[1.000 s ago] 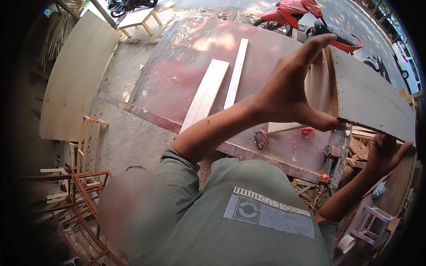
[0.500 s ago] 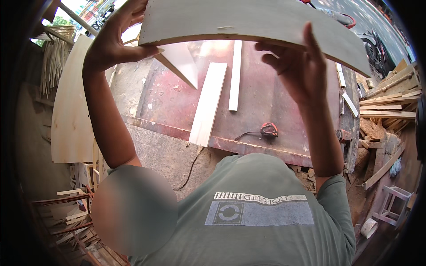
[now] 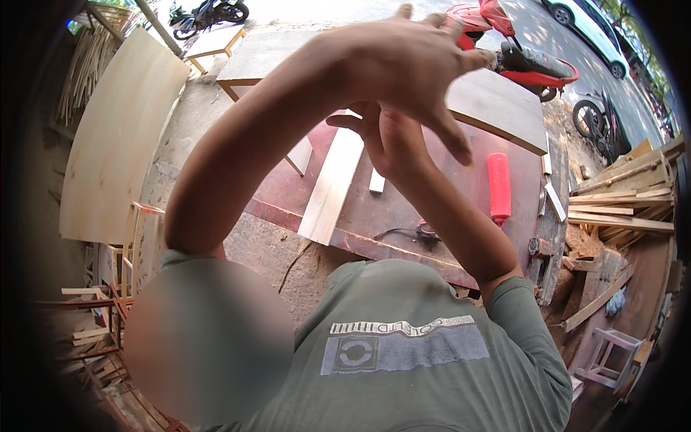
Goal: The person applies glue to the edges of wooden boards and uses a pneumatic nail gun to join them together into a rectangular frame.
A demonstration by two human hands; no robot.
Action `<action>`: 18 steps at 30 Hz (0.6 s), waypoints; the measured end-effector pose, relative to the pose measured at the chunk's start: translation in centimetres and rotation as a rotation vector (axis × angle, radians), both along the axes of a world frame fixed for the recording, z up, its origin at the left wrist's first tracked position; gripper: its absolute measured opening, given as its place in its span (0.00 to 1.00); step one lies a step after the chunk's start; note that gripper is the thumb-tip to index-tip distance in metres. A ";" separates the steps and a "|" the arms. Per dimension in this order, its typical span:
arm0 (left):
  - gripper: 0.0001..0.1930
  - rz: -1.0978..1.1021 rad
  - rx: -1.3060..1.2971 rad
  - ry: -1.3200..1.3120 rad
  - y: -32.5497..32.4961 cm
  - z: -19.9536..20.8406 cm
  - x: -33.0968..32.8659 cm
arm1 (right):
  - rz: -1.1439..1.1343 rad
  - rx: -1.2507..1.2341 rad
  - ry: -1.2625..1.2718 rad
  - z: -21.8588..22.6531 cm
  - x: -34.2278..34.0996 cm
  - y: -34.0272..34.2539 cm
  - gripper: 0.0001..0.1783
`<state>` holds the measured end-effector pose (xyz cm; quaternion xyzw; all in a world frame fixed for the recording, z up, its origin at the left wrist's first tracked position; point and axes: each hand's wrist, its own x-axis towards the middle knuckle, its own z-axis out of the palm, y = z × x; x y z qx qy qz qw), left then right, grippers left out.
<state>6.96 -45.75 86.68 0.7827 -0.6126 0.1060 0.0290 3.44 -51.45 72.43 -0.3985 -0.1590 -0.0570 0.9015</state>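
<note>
My left hand (image 3: 414,68) is raised at the top middle, fingers spread and nothing in it. Its forearm crosses to the right, over my right hand (image 3: 381,137). The right hand has its thumb or a finger stretched out to the left; the other fingers are mostly hidden behind the left forearm. Behind both hands lies a pale grey wooden panel (image 3: 497,108), with a tapered pale piece (image 3: 299,155) below its left part. Whether either hand touches the panel cannot be made out. To the right of my right forearm, a red bottle (image 3: 499,187) lies or stands on the dark red worktop (image 3: 453,187).
A pale board (image 3: 332,191) overhangs the worktop's front edge beside a narrow white strip (image 3: 376,180). My right forearm partly covers a tape measure (image 3: 426,230). A tall plywood sheet (image 3: 119,144) leans at left; timber offcuts (image 3: 619,209) pile up at right. A red motorbike (image 3: 518,54) stands beyond.
The grey panel, held up by my left hand before, now rests lower and farther off. My left hand has let go and swung right across my right hand. The red bottle has come into view.
</note>
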 end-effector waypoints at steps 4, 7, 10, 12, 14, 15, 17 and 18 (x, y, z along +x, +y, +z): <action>0.59 0.053 0.189 0.068 -3.5 -0.5 1.8 | -0.007 -0.101 0.086 1.7 0.7 2.5 0.21; 0.57 0.086 0.137 0.062 -2.3 -0.5 3.0 | 0.139 -0.290 -0.048 -0.8 2.3 2.0 0.23; 0.55 0.110 0.070 0.068 -0.4 0.0 3.6 | 0.041 -1.074 -0.180 -11.8 4.2 -1.6 0.18; 0.55 0.024 -0.018 0.127 1.0 0.2 4.0 | -0.090 -1.825 -0.330 -21.8 4.1 -3.8 0.19; 0.56 -0.015 -0.058 0.122 2.3 0.5 4.0 | 0.022 -2.039 -0.564 -28.5 3.1 -5.7 0.23; 0.57 -0.054 -0.053 0.153 2.4 0.5 4.2 | -0.056 -2.059 -0.549 -31.8 2.1 -6.8 0.22; 0.57 -0.053 -0.020 0.202 2.5 0.7 3.5 | -0.252 -2.135 -0.705 -33.9 1.1 -7.7 0.20; 0.57 -0.047 -0.001 0.203 2.4 1.0 3.3 | -0.252 -2.201 -0.731 -33.8 1.4 -8.3 0.20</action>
